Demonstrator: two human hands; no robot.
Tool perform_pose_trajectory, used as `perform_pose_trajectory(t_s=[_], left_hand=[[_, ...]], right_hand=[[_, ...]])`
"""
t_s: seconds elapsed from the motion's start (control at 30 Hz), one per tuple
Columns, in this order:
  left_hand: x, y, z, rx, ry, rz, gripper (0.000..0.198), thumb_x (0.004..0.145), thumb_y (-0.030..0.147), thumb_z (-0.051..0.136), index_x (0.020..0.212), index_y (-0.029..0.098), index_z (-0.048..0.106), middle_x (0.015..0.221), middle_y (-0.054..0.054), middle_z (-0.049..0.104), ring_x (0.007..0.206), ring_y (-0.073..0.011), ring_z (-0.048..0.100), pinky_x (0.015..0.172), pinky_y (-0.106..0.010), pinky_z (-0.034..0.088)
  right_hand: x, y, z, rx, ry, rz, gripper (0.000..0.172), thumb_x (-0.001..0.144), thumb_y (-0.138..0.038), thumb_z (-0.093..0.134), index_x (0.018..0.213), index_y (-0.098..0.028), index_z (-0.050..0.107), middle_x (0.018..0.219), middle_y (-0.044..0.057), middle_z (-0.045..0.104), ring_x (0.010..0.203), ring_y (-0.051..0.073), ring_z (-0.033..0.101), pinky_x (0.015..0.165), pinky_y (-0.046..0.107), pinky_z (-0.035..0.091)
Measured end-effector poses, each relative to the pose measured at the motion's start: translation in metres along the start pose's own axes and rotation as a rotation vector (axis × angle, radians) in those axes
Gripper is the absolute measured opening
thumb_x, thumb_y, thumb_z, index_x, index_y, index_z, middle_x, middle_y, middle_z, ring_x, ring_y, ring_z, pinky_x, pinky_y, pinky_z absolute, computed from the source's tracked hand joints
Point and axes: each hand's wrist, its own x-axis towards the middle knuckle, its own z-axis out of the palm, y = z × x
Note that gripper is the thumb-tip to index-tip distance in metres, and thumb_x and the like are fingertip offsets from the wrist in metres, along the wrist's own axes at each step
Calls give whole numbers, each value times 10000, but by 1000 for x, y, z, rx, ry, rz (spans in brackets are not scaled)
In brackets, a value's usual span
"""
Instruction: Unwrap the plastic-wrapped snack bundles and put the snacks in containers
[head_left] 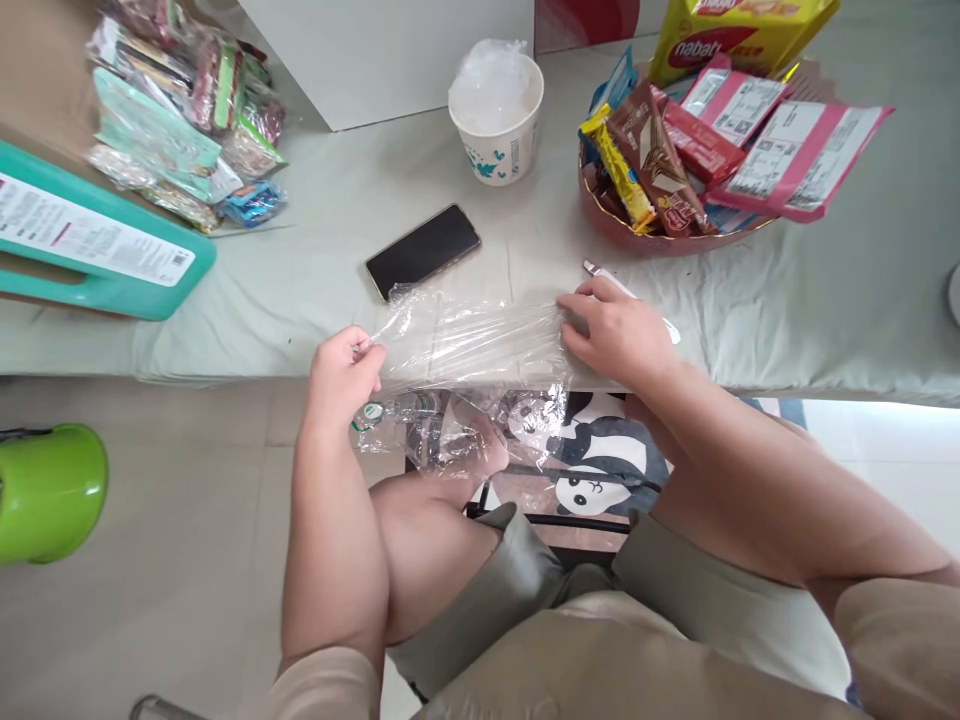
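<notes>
A clear, crinkled plastic wrapper point(480, 345) is stretched between my two hands at the edge of the cloth-covered surface. My left hand point(345, 375) pinches its left end, fingers closed. At the other end, my right hand point(611, 325) grips the plastic between thumb and fingers. The lower part of the wrapper hangs over the edge above my lap, with a small green-and-white mark at its left. Partly hidden under my right hand lies a slim white tool point(670, 328) with a dark tip. A black phone point(424, 250) rests just beyond the wrapper.
A paper cup point(499, 150) with crumpled clear plastic inside stands at the back. To its right is a bowl point(675, 243) of packaged snacks. Several wrapped packets point(161, 130) and a teal box point(97, 235) sit at left. A green bucket point(52, 495) is on the floor.
</notes>
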Motion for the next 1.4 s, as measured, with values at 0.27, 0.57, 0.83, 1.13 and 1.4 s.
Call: perform_pose_trajectory(t_s=[0.27,0.57,0.83,1.13,1.4], left_hand=[[-2,-1,-9,-152,69,-9,254,756,196,616,583,227,433,352,68,425,310,-79,273,345,-201,150],[0,2,-3,-221,35,-7,251,706,129,664,567,211,472,350,68,452,311,-67,301,318,-169,165],[12,6,11,-551,54,41,293,628,263,672,583,240,383,332,111,363,262,-56,201,302,-196,124],[18,8,11,-651,77,26,328,627,207,710,578,232,386,339,102,389,255,-48,213,293,-212,97],[13,20,12,-748,77,-74,320,759,189,636,649,234,338,346,105,342,271,-63,203,334,-255,61]], right_hand=[[-2,1,5,52,74,7,406,960,-344,492,1238,-186,741,1334,156,694,946,318,691,653,392,476],[9,-8,3,241,47,-19,118,877,-271,637,906,-174,698,1220,183,653,1022,320,649,830,440,514],[9,-7,2,1691,-193,89,503,753,-495,875,886,-254,454,762,-44,668,783,163,708,842,381,591],[16,3,1,1735,-4,205,440,702,-378,904,889,-230,534,680,-101,430,505,38,354,474,192,385],[13,13,16,1063,244,176,246,928,-364,532,1146,-262,483,965,20,548,769,144,581,699,300,553]])
